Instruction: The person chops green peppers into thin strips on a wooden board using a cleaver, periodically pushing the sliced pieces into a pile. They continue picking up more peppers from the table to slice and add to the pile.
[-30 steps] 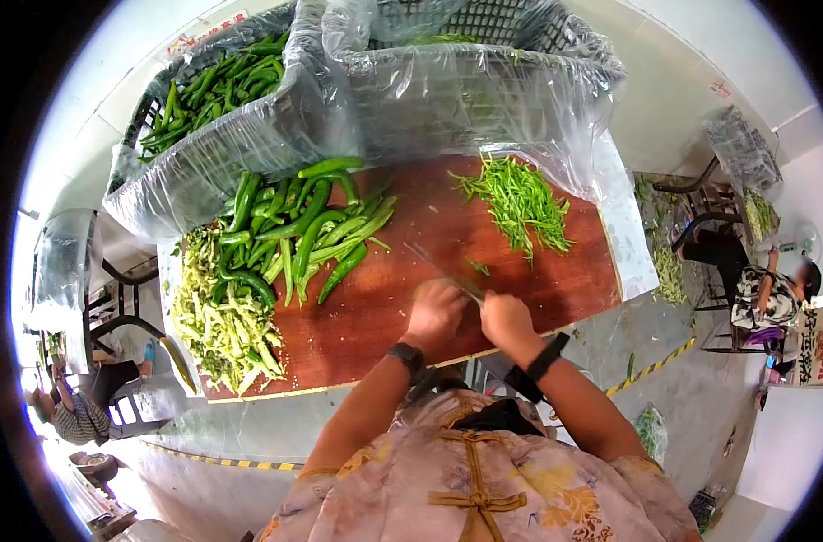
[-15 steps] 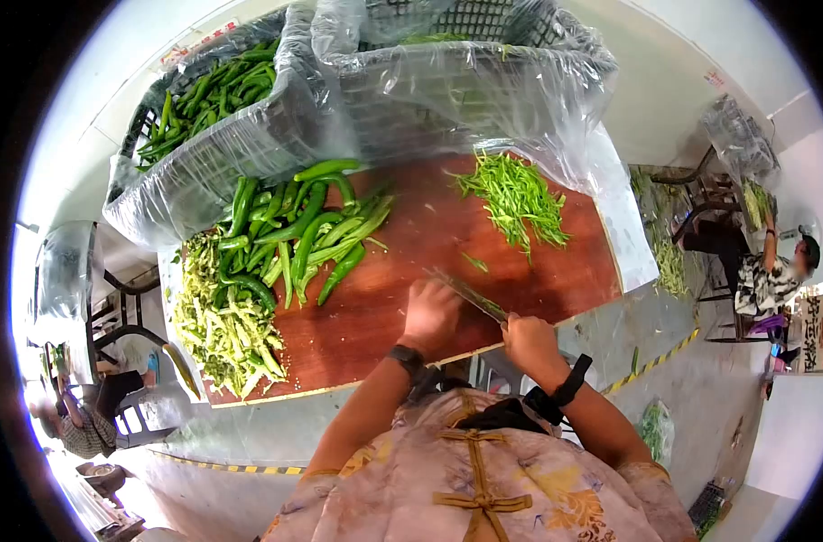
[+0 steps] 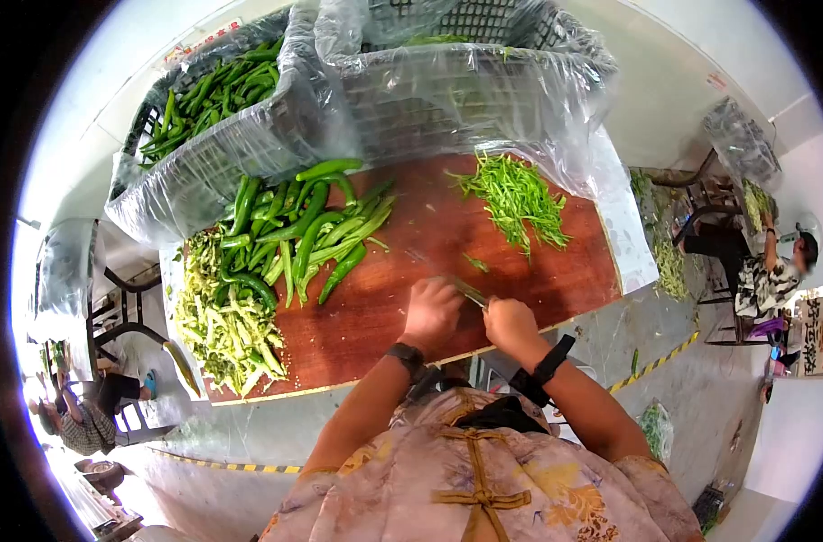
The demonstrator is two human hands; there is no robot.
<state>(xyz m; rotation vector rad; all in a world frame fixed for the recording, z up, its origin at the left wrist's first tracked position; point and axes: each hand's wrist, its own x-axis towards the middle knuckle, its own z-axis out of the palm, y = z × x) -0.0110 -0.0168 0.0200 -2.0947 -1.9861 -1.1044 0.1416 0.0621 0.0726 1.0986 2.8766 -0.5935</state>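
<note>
My right hand (image 3: 512, 325) is closed round the handle of a knife (image 3: 470, 292) over the front part of the red-brown board (image 3: 375, 334). Beside it my left hand (image 3: 432, 310) has its fingers bent together at the blade; what they hold is too small to make out. Whole green peppers (image 3: 294, 230) and split ones lie to the left behind my hands. Pale pepper cores and seeds (image 3: 226, 330) form a heap at the board's left end. On the right is a pile of thin green shreds (image 3: 520, 199).
Plastic-lined crates stand behind the board, the left crate (image 3: 222, 135) bearing more peppers (image 3: 217, 95). A co-worker (image 3: 768, 271) sits at far right, another person (image 3: 91, 420) at far left. Yellow-black tape (image 3: 655, 361) crosses the floor.
My right hand has moved left with the knife, nearer to my left hand. Less of the blade shows between them. The pepper piles look the same.
</note>
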